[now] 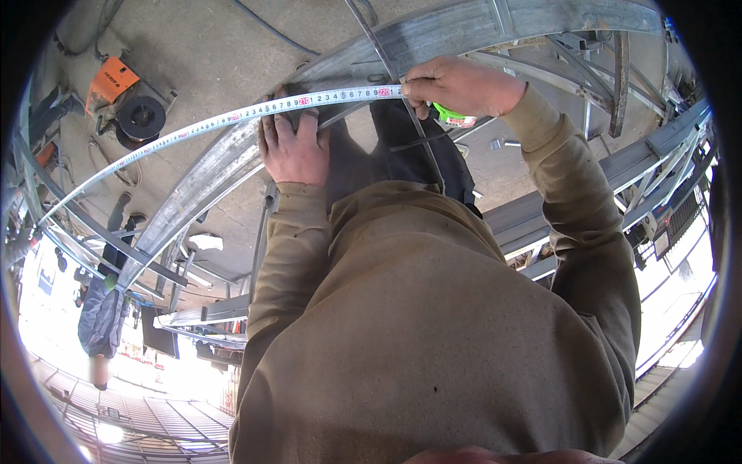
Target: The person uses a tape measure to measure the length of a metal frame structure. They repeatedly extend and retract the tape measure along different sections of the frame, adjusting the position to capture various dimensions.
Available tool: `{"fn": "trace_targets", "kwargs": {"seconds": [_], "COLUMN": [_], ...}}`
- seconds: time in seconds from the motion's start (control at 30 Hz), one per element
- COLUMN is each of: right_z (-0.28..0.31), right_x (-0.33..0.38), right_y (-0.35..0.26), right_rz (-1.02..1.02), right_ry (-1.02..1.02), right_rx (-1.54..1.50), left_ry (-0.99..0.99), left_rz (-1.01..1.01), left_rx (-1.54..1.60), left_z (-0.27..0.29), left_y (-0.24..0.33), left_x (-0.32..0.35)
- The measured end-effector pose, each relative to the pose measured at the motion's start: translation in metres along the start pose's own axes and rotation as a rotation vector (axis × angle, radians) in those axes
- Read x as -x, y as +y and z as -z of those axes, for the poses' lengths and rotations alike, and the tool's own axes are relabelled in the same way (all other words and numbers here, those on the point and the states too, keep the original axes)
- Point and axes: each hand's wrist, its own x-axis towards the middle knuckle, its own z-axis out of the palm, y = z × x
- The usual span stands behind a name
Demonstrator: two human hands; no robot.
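A person in a tan sweatshirt [433, 332] is leaning over a long grey metal beam [232, 162] that is running across a concrete floor [216, 54], seen from a camera on the head looking down.

A white measuring tape [232, 117] is lying stretched along the top of the beam, its blade curving away to the left edge of the view. The left hand [294, 147] is resting flat on the beam just below the tape, fingers spread and pointing up toward it, seemingly pressing the blade down so that it stays against the metal; it is not closing around anything. The right hand [460, 85] is curled shut at the near end of the blade, pinching it where the numbers end, and a bright green tape case [452, 116] is peeking out beneath the palm. Holding both ends this way is keeping the blade taut and straight along the beam.

An orange welding machine [116, 85] with a black wire spool is sitting on the floor at the upper left, well apart from the hands. More grey metal frames [618, 178] are lying to the right. Another person in dark clothes [100, 309] is standing far off at the left.
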Motion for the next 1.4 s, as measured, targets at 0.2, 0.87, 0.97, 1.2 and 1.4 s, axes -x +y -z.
{"fn": "trace_targets", "kwargs": {"seconds": [0.2, 0.87, 0.97, 1.2, 1.4], "right_z": [-0.002, -0.002, -0.002, -0.007, -0.005], "right_x": [-0.001, 0.000, -0.001, 0.000, 0.000], "right_y": [0.002, 0.000, 0.002, 0.007, 0.005], "right_rz": [0.000, 0.016, 0.024, 0.051, 0.030], "right_ry": [0.006, 0.019, 0.020, 0.050, 0.037], "right_rx": [0.023, 0.041, 0.031, -0.040, -0.010], "left_ry": [-0.092, -0.009, -0.002, -0.008, 0.096], "left_rz": [0.044, -0.008, -0.019, -0.002, -0.047], "left_rx": [-0.047, -0.044, -0.046, -0.052, 0.051], "left_z": [0.003, 0.002, 0.002, 0.000, 0.014], "left_y": [0.002, 0.002, 0.002, 0.001, 0.005], "left_x": [0.002, 0.000, -0.001, 0.000, 0.008]}}
